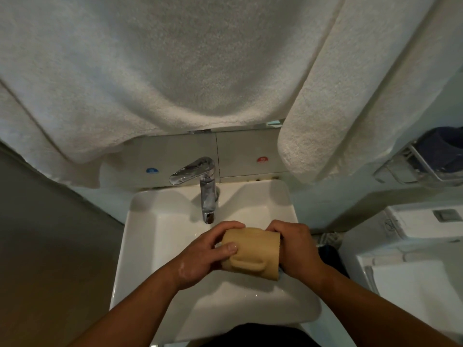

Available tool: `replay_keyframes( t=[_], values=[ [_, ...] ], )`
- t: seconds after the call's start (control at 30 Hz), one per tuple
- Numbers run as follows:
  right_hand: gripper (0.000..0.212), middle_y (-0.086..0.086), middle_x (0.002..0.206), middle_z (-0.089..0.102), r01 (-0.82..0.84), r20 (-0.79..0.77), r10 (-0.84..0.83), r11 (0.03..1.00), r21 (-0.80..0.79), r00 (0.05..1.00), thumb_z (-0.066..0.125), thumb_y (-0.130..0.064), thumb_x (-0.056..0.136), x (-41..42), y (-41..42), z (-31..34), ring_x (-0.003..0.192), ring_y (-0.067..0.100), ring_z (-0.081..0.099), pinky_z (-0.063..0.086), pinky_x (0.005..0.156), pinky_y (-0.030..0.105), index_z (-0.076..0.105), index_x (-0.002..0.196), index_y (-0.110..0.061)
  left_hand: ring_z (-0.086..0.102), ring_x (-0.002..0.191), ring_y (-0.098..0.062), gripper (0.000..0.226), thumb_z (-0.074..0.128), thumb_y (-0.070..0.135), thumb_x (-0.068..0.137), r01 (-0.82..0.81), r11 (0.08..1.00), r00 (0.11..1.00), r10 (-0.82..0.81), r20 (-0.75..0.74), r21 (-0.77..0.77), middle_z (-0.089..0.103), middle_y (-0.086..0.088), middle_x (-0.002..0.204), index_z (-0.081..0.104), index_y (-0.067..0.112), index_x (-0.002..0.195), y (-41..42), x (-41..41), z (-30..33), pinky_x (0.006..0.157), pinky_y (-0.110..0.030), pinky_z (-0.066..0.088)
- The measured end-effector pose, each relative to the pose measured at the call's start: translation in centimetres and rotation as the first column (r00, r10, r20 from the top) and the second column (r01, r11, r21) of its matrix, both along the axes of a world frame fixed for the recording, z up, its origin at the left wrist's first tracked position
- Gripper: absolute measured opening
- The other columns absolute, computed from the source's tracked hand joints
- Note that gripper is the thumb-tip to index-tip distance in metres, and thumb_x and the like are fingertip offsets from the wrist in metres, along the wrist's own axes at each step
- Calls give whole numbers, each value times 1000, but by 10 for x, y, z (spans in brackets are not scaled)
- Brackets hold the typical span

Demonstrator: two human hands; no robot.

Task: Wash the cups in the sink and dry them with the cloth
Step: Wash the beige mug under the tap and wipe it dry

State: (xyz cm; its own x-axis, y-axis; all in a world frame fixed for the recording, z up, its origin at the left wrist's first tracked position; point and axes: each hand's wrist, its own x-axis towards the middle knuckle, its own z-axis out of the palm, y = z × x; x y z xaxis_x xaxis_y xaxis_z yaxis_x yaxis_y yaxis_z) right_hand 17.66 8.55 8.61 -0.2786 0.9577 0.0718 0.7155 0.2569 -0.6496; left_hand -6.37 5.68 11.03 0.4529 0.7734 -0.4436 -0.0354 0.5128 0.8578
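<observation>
A tan cup [253, 249] lies on its side over the white sink [150, 221], handle toward me, its mouth to the right. My left hand [205, 256] grips the cup's base end, thumb on its side, with soap foam on the wrist. My right hand [295, 246] covers the cup's mouth, fingers curled at the rim; what they hold inside is hidden. The chrome tap [206, 189] stands just behind the cup, and no water stream shows.
Large white towels [175, 71] hang over the mirror above the sink, a second folded one [338, 108] at right. A wire rack [426, 161] with dark cloth sits on the right wall. A toilet tank [413, 226] stands at right.
</observation>
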Motion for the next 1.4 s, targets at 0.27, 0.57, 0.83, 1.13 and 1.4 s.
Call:
replay_keyframes(
  t=[0.27, 0.57, 0.83, 1.13, 1.4],
  values=[
    [15, -7, 60, 65, -51, 109, 34, 987, 155, 993, 69, -13, 58, -5, 5, 11, 51, 12, 59, 40, 53, 16, 70, 70, -22, 68, 110, -38, 54, 58, 65, 91, -105, 963, 994, 101, -31, -247, 62, -16, 130, 63, 26, 129, 3, 6, 3, 91, -55, 58],
    [33, 5, 70, 72, -27, 220, 31, 999, -22, 975, 80, -4, 62, 2, 8, 2, 61, 24, 67, 51, 57, 24, 78, 91, -20, 61, 109, -43, 69, 85, 36, 70, 24, 1000, 997, -24, -76, 4, 48, -17, 130, 55, 26, 131, 6, -4, -10, 75, -44, 60],
    [36, -12, 69, 71, 52, 96, -24, 952, -301, 995, 68, -65, 76, 22, 13, 3, 66, 3, 65, 51, 62, 21, 76, 78, -30, 70, 100, -39, 79, 89, 46, 56, -165, 969, 962, 117, -246, -181, 60, -19, 120, 54, 19, 122, -1, -18, -31, 80, -46, 61],
    [19, 1, 78, 73, 49, -368, -223, 903, -427, 903, 63, -28, 97, -1, -4, 33, 74, 13, 70, 55, 66, 30, 67, 83, -15, 66, 109, -32, 56, 85, 25, 78, -269, 939, 941, 209, -265, -215, 57, -10, 128, 54, 26, 125, -8, -8, -43, 85, -47, 62],
    [19, -14, 98, 58, 182, 30, -179, 973, -140, 983, 58, -49, 95, -27, -16, 13, 84, 0, 56, 43, 76, 17, 60, 98, -31, 72, 102, -31, 53, 80, 6, 76, -235, 961, 966, 214, -146, -147, 66, -13, 117, 62, 20, 124, -10, 11, -35, 88, -53, 60]
  ],
)
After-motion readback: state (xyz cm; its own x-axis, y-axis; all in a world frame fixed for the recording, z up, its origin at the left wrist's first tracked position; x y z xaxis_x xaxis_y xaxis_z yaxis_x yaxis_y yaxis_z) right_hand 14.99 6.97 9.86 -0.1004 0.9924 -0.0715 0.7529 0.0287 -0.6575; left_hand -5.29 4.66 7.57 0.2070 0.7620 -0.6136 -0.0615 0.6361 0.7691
